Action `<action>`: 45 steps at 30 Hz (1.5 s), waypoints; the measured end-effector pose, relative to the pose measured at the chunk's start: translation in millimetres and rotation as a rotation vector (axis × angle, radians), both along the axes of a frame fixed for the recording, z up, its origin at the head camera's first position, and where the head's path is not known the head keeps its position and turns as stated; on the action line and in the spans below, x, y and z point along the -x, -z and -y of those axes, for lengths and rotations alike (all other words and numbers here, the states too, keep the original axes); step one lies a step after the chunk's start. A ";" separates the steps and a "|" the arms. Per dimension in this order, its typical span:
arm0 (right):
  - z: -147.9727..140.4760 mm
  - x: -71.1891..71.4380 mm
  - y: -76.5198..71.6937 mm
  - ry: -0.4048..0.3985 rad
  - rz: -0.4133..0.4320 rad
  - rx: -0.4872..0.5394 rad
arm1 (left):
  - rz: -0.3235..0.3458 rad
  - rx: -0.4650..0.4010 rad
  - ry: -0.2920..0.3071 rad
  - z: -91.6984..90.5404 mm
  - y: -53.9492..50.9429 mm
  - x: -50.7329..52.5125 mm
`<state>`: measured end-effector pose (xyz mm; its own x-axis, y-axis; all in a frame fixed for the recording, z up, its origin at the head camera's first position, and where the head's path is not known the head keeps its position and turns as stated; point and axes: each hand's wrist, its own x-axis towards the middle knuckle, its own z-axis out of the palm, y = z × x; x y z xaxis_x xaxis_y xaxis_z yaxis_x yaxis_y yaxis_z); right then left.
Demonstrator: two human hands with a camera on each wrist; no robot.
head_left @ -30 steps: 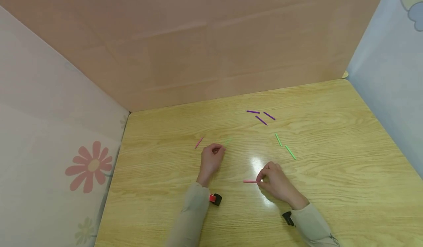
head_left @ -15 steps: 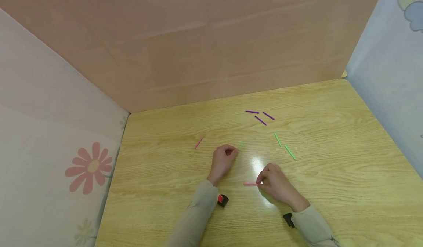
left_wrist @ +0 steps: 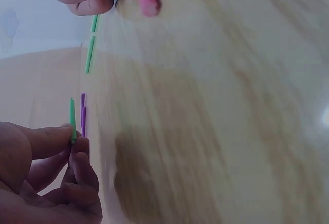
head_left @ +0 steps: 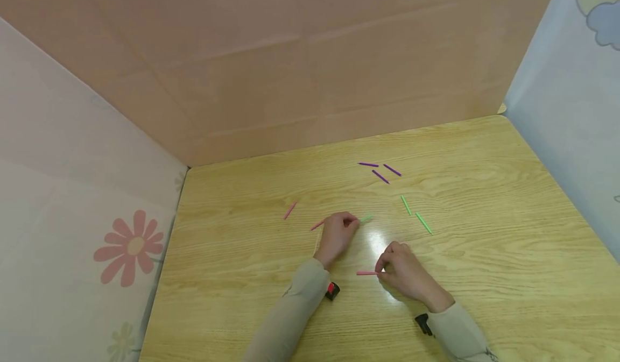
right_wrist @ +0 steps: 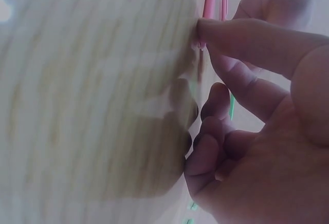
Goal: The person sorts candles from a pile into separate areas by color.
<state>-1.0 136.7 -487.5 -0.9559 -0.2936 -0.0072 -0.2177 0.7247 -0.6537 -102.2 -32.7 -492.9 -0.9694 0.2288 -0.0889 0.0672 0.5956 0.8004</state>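
Note:
My left hand (head_left: 337, 235) pinches one end of a thin green stick (head_left: 367, 218) between thumb and fingertips, a little above the table. In the left wrist view this green stick (left_wrist: 72, 113) points up out of the pinch. Nearer the front, my right hand (head_left: 407, 270) holds the end of a pink stick (head_left: 366, 273), which points left. The right wrist view shows that pink stick (right_wrist: 209, 0) between thumb and index finger. Two more pink sticks lie to the left: one pink stick (head_left: 290, 210) in full view, another pink stick (head_left: 317, 225) partly behind my left hand.
Two green sticks (head_left: 424, 223) lie end to end on the wooden table (head_left: 232, 297), right of centre. Three purple sticks (head_left: 380, 177) are grouped farther back. A brown panel (head_left: 290, 82) stands along the back edge, with pale walls on both sides.
My left hand has moved right with the green stick, uncovering part of a pink stick on the table. My right hand has barely moved and keeps its pink stick.

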 end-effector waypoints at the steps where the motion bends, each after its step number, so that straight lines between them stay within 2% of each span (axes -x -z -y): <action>1: 0.1 0.1 0.0 0.002 0.001 -0.001 | -0.005 0.002 0.003 -0.9 -0.1 0.3; 17: 1.1 -2.0 -0.9 -0.008 0.006 -0.003 | -0.001 0.011 0.009 -7.6 0.7 3.1; 31: 1.2 -1.2 1.5 0.006 0.005 0.000 | 0.005 0.082 0.016 -10.7 1.9 2.3; 38: 0.4 -1.2 1.2 0.003 0.001 0.006 | -0.046 0.108 0.043 -11.2 1.9 2.5; 45: -0.3 -1.3 1.8 0.001 0.009 0.008 | -0.052 0.140 0.075 -11.3 0.8 2.3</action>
<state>0.3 137.0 -489.3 -0.9559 -0.2932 -0.0138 -0.2112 0.7196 -0.6616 -104.5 -21.3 -493.7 -0.9542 0.2896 -0.0749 0.1550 0.6928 0.7042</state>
